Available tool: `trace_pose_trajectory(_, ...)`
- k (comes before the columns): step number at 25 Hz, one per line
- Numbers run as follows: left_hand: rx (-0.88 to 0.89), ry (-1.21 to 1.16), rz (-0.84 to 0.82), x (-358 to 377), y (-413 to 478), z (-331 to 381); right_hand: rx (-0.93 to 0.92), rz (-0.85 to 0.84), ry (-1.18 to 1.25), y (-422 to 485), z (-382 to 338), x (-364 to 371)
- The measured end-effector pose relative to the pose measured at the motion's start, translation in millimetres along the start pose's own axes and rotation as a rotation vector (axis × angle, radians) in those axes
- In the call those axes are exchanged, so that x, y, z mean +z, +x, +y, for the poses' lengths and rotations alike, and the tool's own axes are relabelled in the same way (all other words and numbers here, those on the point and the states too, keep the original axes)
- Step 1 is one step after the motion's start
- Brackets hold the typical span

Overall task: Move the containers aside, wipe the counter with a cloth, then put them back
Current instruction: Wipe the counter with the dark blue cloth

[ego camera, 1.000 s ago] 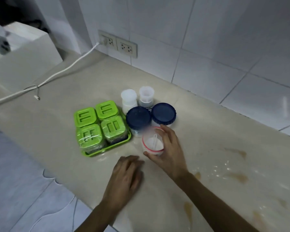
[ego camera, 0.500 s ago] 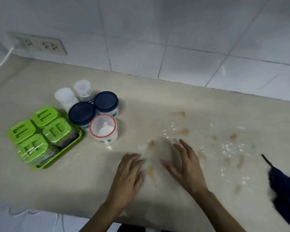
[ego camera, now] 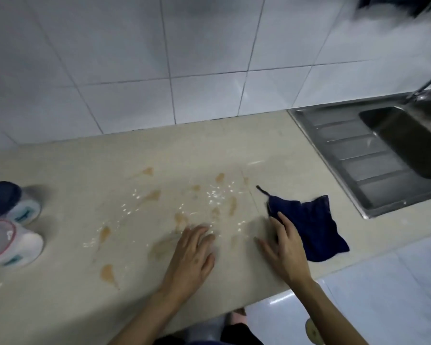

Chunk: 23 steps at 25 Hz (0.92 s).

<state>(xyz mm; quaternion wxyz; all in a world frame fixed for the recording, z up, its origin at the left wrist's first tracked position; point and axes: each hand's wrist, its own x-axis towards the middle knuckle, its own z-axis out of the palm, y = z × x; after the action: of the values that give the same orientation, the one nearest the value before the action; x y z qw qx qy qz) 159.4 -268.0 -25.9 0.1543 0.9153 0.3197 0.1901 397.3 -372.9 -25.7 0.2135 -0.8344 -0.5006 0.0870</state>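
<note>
Running off the left edge: blue-lidded container (ego camera: 9, 204) and red-rimmed container (ego camera: 9, 242). Lying partly covered by right hand (ego camera: 285, 247): dark blue cloth (ego camera: 311, 225).

My left hand (ego camera: 189, 257) and right hand (ego camera: 285, 247) are bare, no gloves, rings or watch that I can see; both forearms are uncovered, no sleeve in view; at the bottom edge, blurred dark clothing I cannot make out.

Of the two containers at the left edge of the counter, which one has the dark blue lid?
The farther container, nearer the tiled wall: its top is dark blue. The one in front of it has a clear top with a red rim instead.
</note>
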Motion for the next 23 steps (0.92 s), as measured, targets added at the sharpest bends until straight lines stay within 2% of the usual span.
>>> trace_pose_trajectory(3, -0.006, 0.002, -0.014, 17, 23, 37, -0.013, 0.020, -0.144, 18, 46, -19)
trace_pose_trajectory(6, -0.040, 0.000, -0.021, 31, 33, 56, 0.031, -0.115, -0.237, 28, 93, -24)
trace_pose_trajectory(9, -0.126, 0.001, -0.013, 37, 29, 58, -0.035, -0.200, -0.293, 29, 111, -15)
trace_pose_trajectory(11, -0.187, -0.017, -0.012, 36, 21, 58, -0.052, -0.181, -0.255, 30, 110, -13)
trace_pose_trajectory(14, -0.336, -0.012, 0.023, 31, -6, 50, -0.215, -0.188, -0.255, 30, 86, 4)
trace_pose_trajectory(19, -0.576, 0.033, 0.083, 7, -64, 27, -0.574, -0.315, -0.303, -4, -39, 71)
trace_pose_trajectory(21, -0.612, 0.085, 0.069, -4, -88, 12, -0.644, -0.329, -0.319, -6, -60, 83)
trace_pose_trajectory(23, -0.618, 0.116, 0.053, -15, -108, -5, -0.640, -0.321, -0.289, 1, -44, 76)
